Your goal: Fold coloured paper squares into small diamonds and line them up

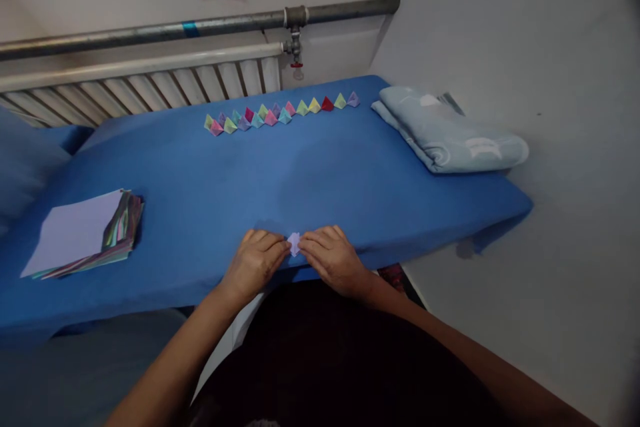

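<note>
A small lavender folded paper (295, 244) lies between my two hands near the front edge of the blue-covered table (320, 180). My left hand (257, 258) pinches its left side, fingers pressed together. On the paper's right side, the closed fingers of my right hand (333, 257) hold it too. Farther back, several small folded paper pieces (271, 118) in pink, green, yellow, red, blue and purple stand in a zigzag row.
A stack of coloured paper sheets (77, 230) with a lavender one on top sits at the left. At the right back lies a folded pale blue cloth (450, 133). Behind the table are a radiator (200, 83) and a metal pipe (240, 22).
</note>
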Demonstrator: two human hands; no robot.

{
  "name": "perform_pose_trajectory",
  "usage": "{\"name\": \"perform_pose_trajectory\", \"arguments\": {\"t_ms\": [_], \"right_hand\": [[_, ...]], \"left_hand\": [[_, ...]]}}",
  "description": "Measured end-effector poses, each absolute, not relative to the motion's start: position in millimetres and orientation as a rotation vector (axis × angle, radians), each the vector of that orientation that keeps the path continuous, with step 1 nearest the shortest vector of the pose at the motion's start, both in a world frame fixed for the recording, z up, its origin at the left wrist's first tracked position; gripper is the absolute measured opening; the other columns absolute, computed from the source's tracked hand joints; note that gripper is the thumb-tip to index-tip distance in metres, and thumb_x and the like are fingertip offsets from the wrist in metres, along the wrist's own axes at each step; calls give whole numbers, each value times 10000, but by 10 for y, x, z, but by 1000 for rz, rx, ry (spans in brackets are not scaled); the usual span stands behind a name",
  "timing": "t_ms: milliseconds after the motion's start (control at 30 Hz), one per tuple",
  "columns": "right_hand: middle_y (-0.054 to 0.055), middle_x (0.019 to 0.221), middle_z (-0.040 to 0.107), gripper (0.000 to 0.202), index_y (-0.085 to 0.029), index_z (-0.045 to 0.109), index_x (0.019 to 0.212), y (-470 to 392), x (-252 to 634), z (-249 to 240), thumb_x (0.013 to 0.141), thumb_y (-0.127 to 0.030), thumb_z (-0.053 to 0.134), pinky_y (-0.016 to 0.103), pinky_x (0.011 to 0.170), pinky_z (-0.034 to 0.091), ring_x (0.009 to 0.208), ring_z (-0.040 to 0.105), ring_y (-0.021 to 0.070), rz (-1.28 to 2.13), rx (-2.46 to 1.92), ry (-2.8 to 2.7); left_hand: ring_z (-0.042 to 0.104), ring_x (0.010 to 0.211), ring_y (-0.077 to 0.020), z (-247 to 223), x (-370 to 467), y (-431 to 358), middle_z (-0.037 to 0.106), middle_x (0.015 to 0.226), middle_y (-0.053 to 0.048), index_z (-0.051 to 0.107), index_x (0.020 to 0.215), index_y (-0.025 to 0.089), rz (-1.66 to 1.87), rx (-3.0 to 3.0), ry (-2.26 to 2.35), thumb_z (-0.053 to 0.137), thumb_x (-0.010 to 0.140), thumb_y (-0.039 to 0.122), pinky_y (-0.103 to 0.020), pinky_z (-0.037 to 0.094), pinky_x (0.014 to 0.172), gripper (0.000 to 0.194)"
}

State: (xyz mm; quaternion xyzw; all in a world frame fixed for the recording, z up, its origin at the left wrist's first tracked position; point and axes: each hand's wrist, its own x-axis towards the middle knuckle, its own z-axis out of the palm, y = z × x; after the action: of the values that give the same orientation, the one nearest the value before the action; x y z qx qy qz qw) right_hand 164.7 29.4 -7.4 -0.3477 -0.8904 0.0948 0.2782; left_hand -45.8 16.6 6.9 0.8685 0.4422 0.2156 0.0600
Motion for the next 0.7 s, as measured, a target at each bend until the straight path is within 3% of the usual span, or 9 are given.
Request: {"name": "perform_pose_trajectory", "arguments": {"t_ms": [467,700], "right_hand": [[68,965,671,207,-176,625,943,315,1596,-149,960,-228,426,340,768,353,832,505,196,236,-1007,-2332],[67,901,662,219,-174,600,855,329,1523,-69,963,-262,430,332,762,375,827,526,191,290,-1136,-2278]], "left_hand": [[590,857,-199,22,-381,106,704,946,-64,683,934,214,826,2529,1466,501,918,254,-368,349,838,187],[566,845,-186,68,-313,154,674,850,-14,670,829,228,697,2301,1683,546,892,290,-365,342,821,153]]}}
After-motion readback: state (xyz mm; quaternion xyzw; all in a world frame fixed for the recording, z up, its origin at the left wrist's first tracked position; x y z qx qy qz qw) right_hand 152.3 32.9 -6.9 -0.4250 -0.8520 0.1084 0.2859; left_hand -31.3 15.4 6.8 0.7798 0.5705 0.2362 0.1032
